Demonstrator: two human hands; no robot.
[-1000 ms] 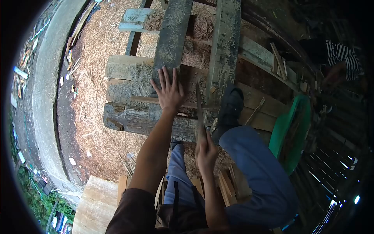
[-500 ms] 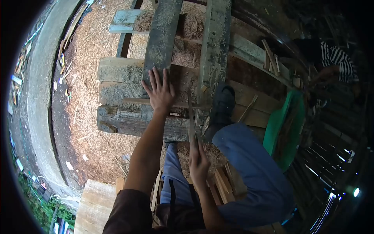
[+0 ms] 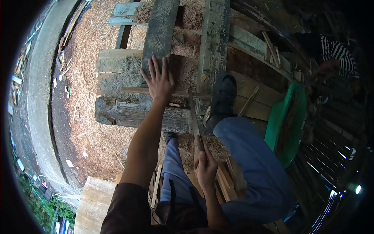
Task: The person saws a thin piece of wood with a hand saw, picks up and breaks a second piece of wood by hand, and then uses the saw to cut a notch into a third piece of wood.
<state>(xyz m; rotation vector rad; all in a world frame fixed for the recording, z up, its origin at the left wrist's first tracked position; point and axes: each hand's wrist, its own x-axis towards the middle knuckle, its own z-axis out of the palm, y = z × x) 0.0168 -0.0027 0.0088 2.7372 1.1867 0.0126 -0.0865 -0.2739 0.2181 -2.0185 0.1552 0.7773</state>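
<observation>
My left hand (image 3: 161,83) lies flat with fingers spread, pressing on a thin wooden strip (image 3: 134,90) and the worn plank (image 3: 159,37) under it. The strip runs crosswise across the planks, its middle covered by that hand. To the right, my right hand (image 3: 206,165) is wrapped round the handle of a narrow handsaw (image 3: 194,113). The saw's blade points away from me, with its tip end at the strip. I cannot make out a cut. My shoe (image 3: 224,99) rests on the planks, just right of the blade.
A thick weathered beam (image 3: 128,114) forms the near edge of the planks. Wood shavings (image 3: 87,113) cover the ground. At right stand a green plastic container (image 3: 280,117) and a person in a striped sleeve (image 3: 344,58). Offcuts (image 3: 225,182) lie below my right hand.
My right hand has drawn the handsaw back toward my body, and the blade looks sharper than before. My left hand stays on the strip. The whole view has shifted slightly.
</observation>
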